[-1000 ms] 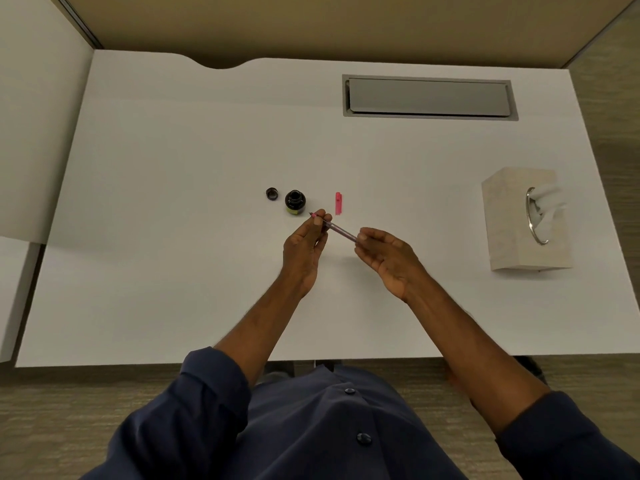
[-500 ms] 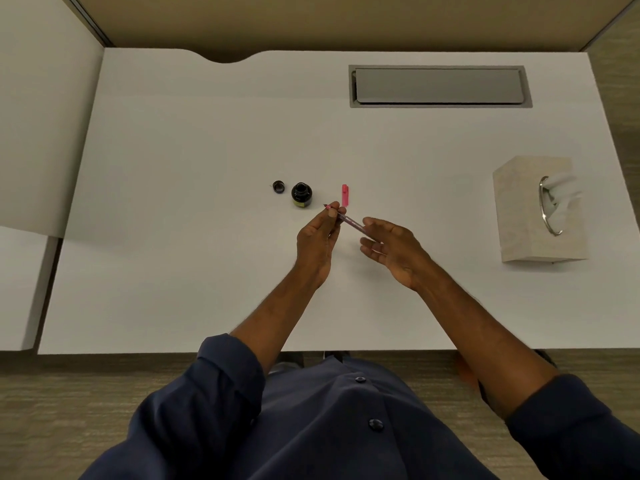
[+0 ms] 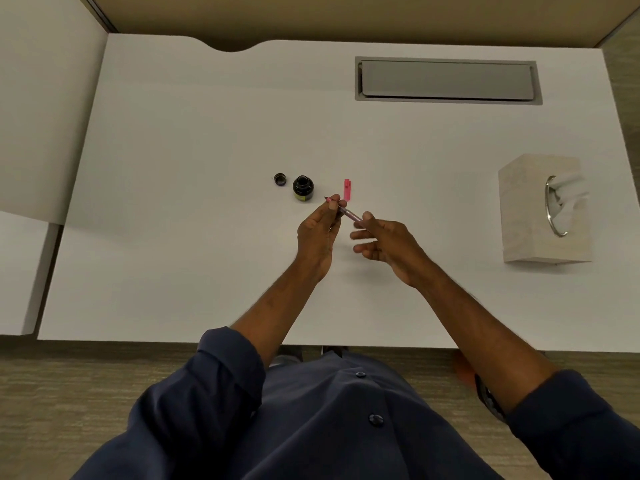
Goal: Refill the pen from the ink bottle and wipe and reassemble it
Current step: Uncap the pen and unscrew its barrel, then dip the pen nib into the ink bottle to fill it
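Observation:
A slim pink pen (image 3: 348, 213) hangs just above the white desk (image 3: 194, 174), its nib pointing up-left. My left hand (image 3: 317, 233) pinches its front end near the nib. My right hand (image 3: 384, 242) pinches the rear end with thumb and forefinger, its other fingers spread. The open black ink bottle (image 3: 303, 188) stands just beyond my left hand, with its black lid (image 3: 280, 179) lying to its left. The pink pen cap (image 3: 347, 189) lies on the desk to the right of the bottle.
A beige tissue box (image 3: 540, 209) with a white tissue sticking out sits at the right of the desk. A grey cable hatch (image 3: 446, 80) is set in the far edge. A low side surface adjoins on the left.
The camera view has drifted slightly. My right hand's fingers have spread apart around the pen's rear end. The pen stays between both hands near the bottle.

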Action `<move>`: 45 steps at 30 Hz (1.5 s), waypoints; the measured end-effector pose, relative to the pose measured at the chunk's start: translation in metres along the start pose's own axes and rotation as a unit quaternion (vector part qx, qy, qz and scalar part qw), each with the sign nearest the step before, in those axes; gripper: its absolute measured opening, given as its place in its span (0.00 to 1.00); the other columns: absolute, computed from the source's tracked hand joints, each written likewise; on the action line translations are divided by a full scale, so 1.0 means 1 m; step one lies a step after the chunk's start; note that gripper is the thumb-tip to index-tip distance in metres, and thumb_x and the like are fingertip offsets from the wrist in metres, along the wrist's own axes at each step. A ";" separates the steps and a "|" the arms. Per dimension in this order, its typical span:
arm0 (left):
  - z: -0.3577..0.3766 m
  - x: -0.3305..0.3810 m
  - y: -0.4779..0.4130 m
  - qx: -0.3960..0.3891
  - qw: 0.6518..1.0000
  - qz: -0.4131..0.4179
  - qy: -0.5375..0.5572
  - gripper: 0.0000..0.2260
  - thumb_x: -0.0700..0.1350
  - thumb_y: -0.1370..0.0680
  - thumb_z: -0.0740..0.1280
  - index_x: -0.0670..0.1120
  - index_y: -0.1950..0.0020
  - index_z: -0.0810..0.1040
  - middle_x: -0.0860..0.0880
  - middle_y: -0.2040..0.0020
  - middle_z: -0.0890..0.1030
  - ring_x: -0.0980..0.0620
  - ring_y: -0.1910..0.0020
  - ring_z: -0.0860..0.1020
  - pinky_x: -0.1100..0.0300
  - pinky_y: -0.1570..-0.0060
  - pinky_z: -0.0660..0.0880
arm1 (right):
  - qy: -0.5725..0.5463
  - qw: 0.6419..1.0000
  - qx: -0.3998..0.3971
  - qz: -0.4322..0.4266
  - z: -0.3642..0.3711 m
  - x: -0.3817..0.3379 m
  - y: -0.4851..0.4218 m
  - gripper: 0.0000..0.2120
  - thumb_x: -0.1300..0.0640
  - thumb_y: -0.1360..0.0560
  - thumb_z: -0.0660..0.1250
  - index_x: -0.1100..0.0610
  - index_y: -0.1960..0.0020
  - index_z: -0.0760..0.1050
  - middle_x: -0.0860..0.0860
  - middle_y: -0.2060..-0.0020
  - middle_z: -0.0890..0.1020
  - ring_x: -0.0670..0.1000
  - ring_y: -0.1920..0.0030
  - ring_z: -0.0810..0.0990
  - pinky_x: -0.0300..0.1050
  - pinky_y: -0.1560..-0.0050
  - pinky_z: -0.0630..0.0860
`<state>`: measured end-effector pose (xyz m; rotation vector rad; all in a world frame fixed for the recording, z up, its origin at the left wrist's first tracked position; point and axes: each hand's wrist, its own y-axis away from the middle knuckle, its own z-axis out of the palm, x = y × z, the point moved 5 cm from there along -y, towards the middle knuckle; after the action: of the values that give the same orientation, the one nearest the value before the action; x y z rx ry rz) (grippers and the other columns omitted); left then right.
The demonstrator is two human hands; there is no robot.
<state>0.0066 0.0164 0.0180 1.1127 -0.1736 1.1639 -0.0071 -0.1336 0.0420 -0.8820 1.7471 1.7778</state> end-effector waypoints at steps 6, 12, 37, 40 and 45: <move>-0.002 -0.002 -0.001 0.009 1.000 -0.003 0.007 0.08 0.39 0.18 0.66 0.43 0.43 0.83 0.48 0.52 0.87 0.53 0.47 0.83 0.55 0.32 0.73 | 0.071 0.989 0.073 -0.104 -0.012 -0.005 -0.002 0.08 0.56 0.22 0.73 0.56 0.44 0.84 0.51 0.55 0.86 0.47 0.56 0.83 0.38 0.56 0.78; 0.005 0.004 -0.009 0.027 0.999 -0.003 0.042 0.07 0.40 0.19 0.66 0.42 0.43 0.83 0.47 0.53 0.87 0.52 0.49 0.84 0.56 0.35 0.75 | 0.127 0.955 0.175 -0.202 -0.025 -0.012 0.000 0.10 0.58 0.28 0.79 0.58 0.49 0.82 0.46 0.54 0.86 0.42 0.56 0.82 0.28 0.57 0.75; -0.024 0.014 -0.027 0.047 0.996 -0.080 0.008 0.06 0.44 0.18 0.66 0.45 0.46 0.83 0.52 0.52 0.85 0.56 0.48 0.82 0.54 0.30 0.71 | 0.318 0.914 0.220 -0.125 -0.042 0.023 -0.099 0.10 0.52 0.30 0.79 0.54 0.56 0.80 0.46 0.61 0.83 0.50 0.57 0.82 0.47 0.56 0.77; -0.027 0.015 -0.031 0.053 0.995 -0.086 0.013 0.06 0.44 0.18 0.67 0.45 0.48 0.83 0.51 0.52 0.85 0.54 0.47 0.82 0.53 0.29 0.71 | 0.325 0.909 0.221 -0.135 -0.034 0.020 -0.111 0.10 0.52 0.31 0.78 0.54 0.57 0.79 0.47 0.61 0.83 0.51 0.57 0.82 0.45 0.58 0.75; -0.025 0.016 -0.038 0.049 0.994 -0.097 0.019 0.07 0.45 0.19 0.67 0.43 0.46 0.83 0.48 0.50 0.85 0.51 0.43 0.81 0.52 0.30 0.72 | 0.322 0.909 0.227 -0.135 -0.030 0.014 -0.120 0.12 0.50 0.32 0.80 0.53 0.57 0.79 0.48 0.60 0.84 0.50 0.58 0.82 0.45 0.58 0.75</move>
<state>0.0338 0.0475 -0.0077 1.1647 0.0224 1.0271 0.0748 -0.1574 -0.0480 -1.5109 2.1668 0.8750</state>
